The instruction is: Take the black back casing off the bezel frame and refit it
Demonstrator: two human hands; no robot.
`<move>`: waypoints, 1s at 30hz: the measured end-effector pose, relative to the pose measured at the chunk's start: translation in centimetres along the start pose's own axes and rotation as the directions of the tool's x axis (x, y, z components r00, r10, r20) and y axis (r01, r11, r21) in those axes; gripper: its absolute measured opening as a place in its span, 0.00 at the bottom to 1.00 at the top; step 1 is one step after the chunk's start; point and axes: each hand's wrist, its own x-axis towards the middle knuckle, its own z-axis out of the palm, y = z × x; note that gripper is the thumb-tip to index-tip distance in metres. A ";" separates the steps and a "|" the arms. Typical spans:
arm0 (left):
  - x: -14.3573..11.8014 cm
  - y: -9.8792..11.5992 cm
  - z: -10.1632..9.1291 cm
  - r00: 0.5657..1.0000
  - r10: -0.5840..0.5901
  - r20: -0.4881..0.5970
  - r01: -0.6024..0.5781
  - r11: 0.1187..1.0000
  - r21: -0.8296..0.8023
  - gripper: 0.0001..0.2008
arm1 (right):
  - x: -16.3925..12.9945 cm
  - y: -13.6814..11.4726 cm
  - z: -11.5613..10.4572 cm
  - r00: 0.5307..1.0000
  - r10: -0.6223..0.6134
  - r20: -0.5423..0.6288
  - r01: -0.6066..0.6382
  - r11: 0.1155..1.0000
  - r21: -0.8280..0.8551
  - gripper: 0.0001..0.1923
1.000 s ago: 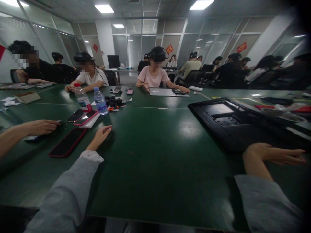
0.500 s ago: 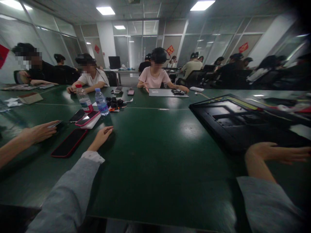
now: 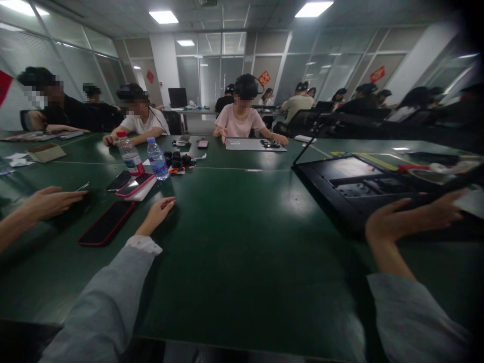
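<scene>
My left hand (image 3: pixel 157 214) rests on the green table (image 3: pixel 242 252), fingers loosely curled together, with nothing visible in them. Beside it lies a black phone with a red edge (image 3: pixel 108 223). To the right, my right hand (image 3: pixel 410 222) is raised at the near side of a flat black panel (image 3: pixel 340 174) with recessed parts. Its thumb stands apart and its fingers stretch rightward. A thin black frame (image 3: pixel 305 150) stands tilted up from the panel. The fingertips are close to the dark edge on the right; dimness hides whether they touch it.
Another person's hand (image 3: pixel 51 204) is at the left with a thin object by its fingertips. A red-capped bottle (image 3: pixel 130 156), a blue-capped bottle (image 3: pixel 158 160) and a pink-edged phone (image 3: pixel 136 185) stand or lie nearby. A person in pink (image 3: pixel 242 121) sits opposite at a grey board (image 3: pixel 249 144).
My right hand has moved up and left, its thumb lifting. The thin black frame has tilted up off the panel. My left hand has stayed in place.
</scene>
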 end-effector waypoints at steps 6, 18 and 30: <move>0.1 -0.4 0.0 1.000 0.015 -0.006 -0.015 1.000 -0.022 0.35 | -0.7 -10.7 -2.0 0.945 -0.283 0.163 0.277 0.959 0.058 0.38; 0.5 -0.8 0.5 0.945 0.166 -0.282 -0.187 0.981 -0.051 0.48 | -2.4 -19.2 -4.0 0.956 -0.251 0.149 0.148 0.856 0.495 0.38; -2.0 2.4 1.0 0.960 0.102 -0.261 -0.130 0.987 -0.091 0.37 | -6.8 -19.0 -1.5 0.760 -0.224 0.610 -0.060 0.911 0.409 0.42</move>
